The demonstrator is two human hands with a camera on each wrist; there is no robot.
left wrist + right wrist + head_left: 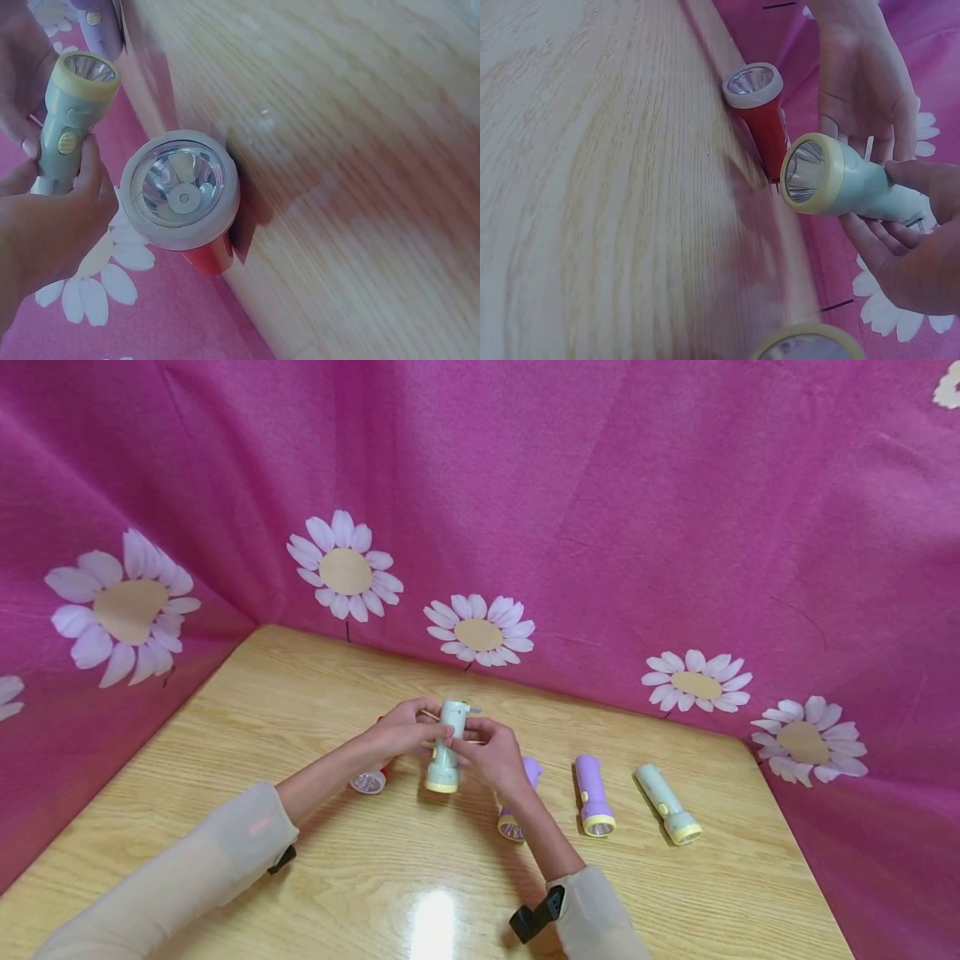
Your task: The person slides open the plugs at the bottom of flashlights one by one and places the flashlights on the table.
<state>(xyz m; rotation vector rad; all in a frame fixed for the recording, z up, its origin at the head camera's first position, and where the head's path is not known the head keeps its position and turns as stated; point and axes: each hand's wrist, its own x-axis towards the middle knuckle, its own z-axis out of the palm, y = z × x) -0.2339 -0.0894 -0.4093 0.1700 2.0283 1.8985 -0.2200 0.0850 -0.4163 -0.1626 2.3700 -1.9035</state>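
Both hands hold a pale green flashlight (450, 735) with a yellow rim, over the table. Its lens end points toward the person, and a small prong part sticks out sideways at its far end. My left hand (408, 727) grips the body from the left, thumb across it. From the right, my right hand (491, 756) grips the same body with thumb and fingers. A yellow switch (67, 142) shows on its side in the left wrist view. Just left of it lies a red flashlight (765, 131) with a white rim, partly hidden by the left hand in the head view.
A purple flashlight (531, 772) lies partly behind the right forearm. Farther right lie another purple flashlight (591, 785) and a second pale green one (660, 792). A pink curtain (585, 527) with white flowers borders the wooden table (337, 893) at the back and sides.
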